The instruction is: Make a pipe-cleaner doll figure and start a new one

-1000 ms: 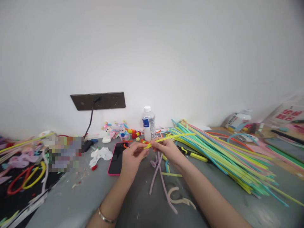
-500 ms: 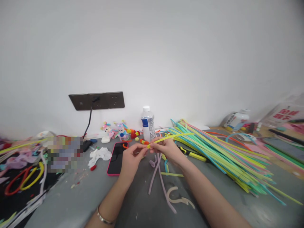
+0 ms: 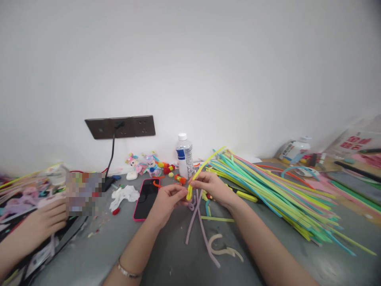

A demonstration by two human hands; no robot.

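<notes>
A yellow pipe cleaner (image 3: pixel 205 163) is held between both hands, folded at its lower end, its free end slanting up to the right. My left hand (image 3: pixel 169 200) pinches the folded part. With thumb and fingers closed, my right hand (image 3: pixel 212 186) grips the same pipe cleaner just above. Below the hands lie mauve pipe cleaners (image 3: pixel 205 234), one curled at its upper end. A cream bent piece (image 3: pixel 222 250) rests near my right forearm, and a short yellow-green length (image 3: pixel 218 219) lies above it.
A bundle of coloured pipe cleaners (image 3: pixel 276 194) spreads over the right side. Behind my hands stands a bottle (image 3: pixel 184 157). A pink-edged phone (image 3: pixel 147 198) and crumpled tissue (image 3: pixel 124 196) lie left. Another person's hand (image 3: pixel 49 218) reaches in at far left, beside a pixelated patch.
The yellow pipe cleaner has gone from nearly level to steeply slanted, with a fold now showing at its lower end. Another person's hand has come in at the left.
</notes>
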